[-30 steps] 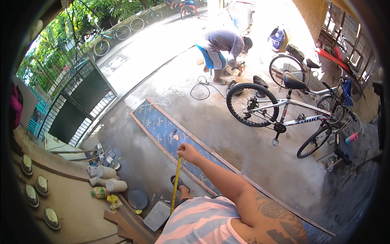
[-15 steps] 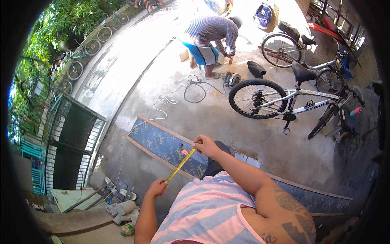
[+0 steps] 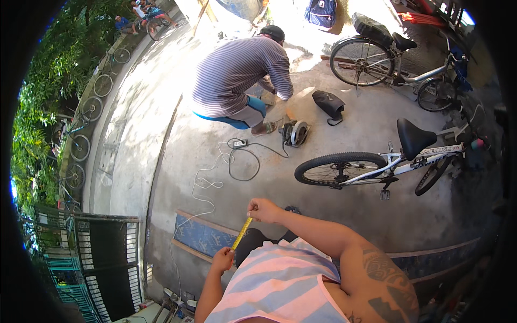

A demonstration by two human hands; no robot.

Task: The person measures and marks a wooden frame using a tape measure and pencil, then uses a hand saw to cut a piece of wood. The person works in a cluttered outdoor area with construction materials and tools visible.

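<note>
A yellow measuring tape (image 3: 242,233) slants between my hands, its printed blade stretched from lower left to upper right. My left hand (image 3: 223,259) is closed on its lower end. At the upper end, my right hand (image 3: 264,211) pinches it with curled fingers. No tape case shows; my hands may cover it. Behind the tape lies a long blue panel (image 3: 200,235) with wooden strips along its edges, flat on the concrete. My legs and striped top hide part of it.
A bent-over co-worker in a striped shirt (image 3: 231,75) is ahead, beside a circular saw (image 3: 295,133). Cords (image 3: 253,175) and an extension socket (image 3: 240,144) lie nearby. A white bicycle (image 3: 396,164), another bicycle (image 3: 396,70) and a second framed panel (image 3: 431,258) are at right; a gate (image 3: 107,258) stands left.
My view has shifted up toward the co-worker, who now crouches lower. My hands have come closer together, and less tape shows between them. The black and orange item on the panel is no longer visible.
</note>
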